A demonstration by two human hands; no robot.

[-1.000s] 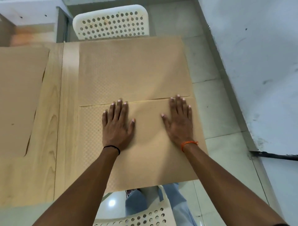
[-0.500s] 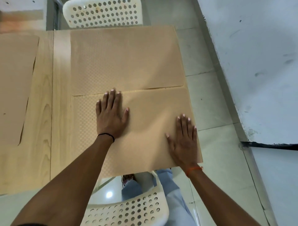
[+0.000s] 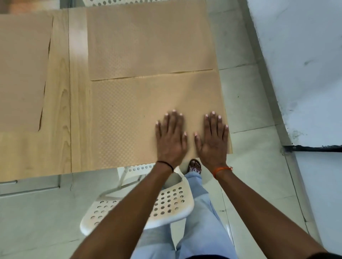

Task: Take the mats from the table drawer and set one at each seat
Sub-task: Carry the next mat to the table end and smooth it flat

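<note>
A tan dotted mat point(image 3: 129, 118) lies on the near right part of the wooden table point(image 3: 61, 118). Both palms press flat on its near right corner: my left hand point(image 3: 171, 137) beside my right hand point(image 3: 212, 138), fingers spread, holding nothing. A second tan mat point(image 3: 149, 42) lies just beyond it, edges touching. A third mat point(image 3: 20, 70) lies at the left, partly out of frame. No drawer shows.
A white perforated chair point(image 3: 166, 205) stands under my forearms at the table's near edge. Another white chair point(image 3: 118, 1) peeks in at the far side. The right table edge borders tiled floor point(image 3: 246, 103) and a pale wall point(image 3: 305, 55).
Both hands slid toward me and to the right across the near mat, ending side by side at its near right corner. The view tipped down, showing more of the near chair.
</note>
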